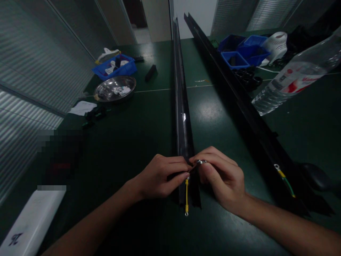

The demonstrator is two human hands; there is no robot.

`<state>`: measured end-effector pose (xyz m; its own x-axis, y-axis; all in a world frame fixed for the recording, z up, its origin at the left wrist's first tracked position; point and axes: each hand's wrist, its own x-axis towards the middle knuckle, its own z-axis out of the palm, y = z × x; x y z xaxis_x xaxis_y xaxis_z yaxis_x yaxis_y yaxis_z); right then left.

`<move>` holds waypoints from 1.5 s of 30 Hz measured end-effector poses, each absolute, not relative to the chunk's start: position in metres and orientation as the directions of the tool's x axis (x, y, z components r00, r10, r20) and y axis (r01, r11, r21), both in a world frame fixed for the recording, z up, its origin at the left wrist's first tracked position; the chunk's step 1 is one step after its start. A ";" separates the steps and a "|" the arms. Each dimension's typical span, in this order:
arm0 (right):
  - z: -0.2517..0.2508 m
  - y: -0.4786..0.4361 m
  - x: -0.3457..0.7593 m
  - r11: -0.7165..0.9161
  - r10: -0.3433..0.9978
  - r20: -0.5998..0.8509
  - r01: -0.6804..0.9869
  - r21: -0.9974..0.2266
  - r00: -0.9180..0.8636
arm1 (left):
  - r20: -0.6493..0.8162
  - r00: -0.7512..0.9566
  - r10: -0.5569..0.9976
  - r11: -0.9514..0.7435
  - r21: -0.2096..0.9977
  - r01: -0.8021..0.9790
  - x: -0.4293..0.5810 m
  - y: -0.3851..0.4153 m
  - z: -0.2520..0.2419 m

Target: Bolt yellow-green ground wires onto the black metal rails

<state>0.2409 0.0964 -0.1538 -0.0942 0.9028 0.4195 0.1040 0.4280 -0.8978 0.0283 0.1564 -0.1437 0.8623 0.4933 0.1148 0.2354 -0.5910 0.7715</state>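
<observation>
A long black metal channel lies lengthwise on the table, its near end under my hands. My left hand is closed in a pinch at the channel, beside the upper end of a short yellow wire with ring terminals; what its fingertips hold is hidden. Between thumb and forefinger, my right hand grips a small shiny metal piece, too small to name exactly. Both hands' fingertips nearly meet over the channel. To the right, a second black channel carries a green-yellow wire with a ring terminal.
A plastic water bottle leans across the right side. Blue bins stand at the back right. On the left are a steel bowl, a blue basket, a black block and a white box.
</observation>
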 end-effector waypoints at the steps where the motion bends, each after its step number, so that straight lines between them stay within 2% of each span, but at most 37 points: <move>1: -0.154 0.096 0.241 0.428 0.903 0.420 0.107 -0.897 -0.090 | 0.114 0.860 0.497 -0.591 0.770 0.239 0.028 0.156 -0.144; 19: -0.152 0.098 0.241 0.368 0.919 0.368 -0.023 -0.929 -0.140 | 0.113 0.855 0.506 -0.585 0.773 0.244 0.029 0.157 -0.142; 31: -0.150 0.096 0.241 0.440 0.898 0.430 0.145 -0.886 -0.092 | 0.114 0.865 0.489 -0.588 0.775 0.231 0.029 0.158 -0.141; 40: -0.151 0.094 0.242 0.390 0.918 0.378 0.091 -0.916 -0.119 | 0.119 0.855 0.505 -0.585 0.775 0.238 0.030 0.156 -0.142; 45: -0.148 0.097 0.241 0.410 0.905 0.402 0.042 -0.911 -0.139 | 0.106 0.858 0.503 -0.586 0.772 0.248 0.030 0.157 -0.142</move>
